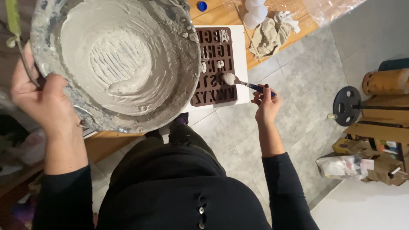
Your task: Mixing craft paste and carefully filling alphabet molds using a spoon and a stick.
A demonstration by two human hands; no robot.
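Note:
My left hand (40, 100) grips the rim and wire handle of a dirty grey bucket (170, 98) tilted toward me, with pale wet plaster smeared inside. My right hand (266, 102) holds a blue-handled spoon (240, 81) heaped with the same pale paste. The spoon's bowl hovers over the right side of a brown letter-shaped silicone mould (215, 91). The mould lies on a white board (240, 47) on the tiled floor. Some of the mould's upper letter cavities look filled with pale paste.
A wooden board at the top carries a crumpled grey rag (268, 36), white round objects (254, 12) and a blue cap (202, 6). A round black weight plate (346, 105), cardboard boxes (383, 127) and a plastic bag (343, 166) stand at the right.

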